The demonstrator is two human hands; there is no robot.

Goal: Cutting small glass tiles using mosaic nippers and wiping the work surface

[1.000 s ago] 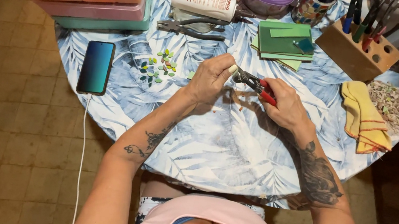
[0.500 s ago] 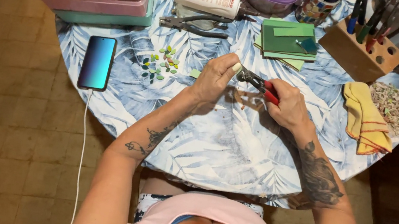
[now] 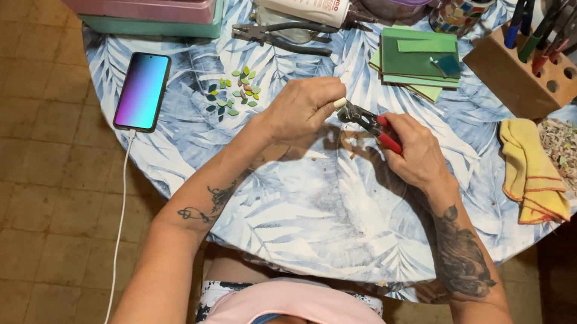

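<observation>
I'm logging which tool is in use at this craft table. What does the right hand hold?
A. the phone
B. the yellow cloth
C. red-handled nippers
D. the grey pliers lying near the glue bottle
C: the right hand grips the red-handled nippers, their tip meeting the left hand over the table.

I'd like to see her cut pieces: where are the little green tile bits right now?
In the head view, the green tile bits lie scattered on the round table, left of the left hand, between it and the smartphone.
</observation>
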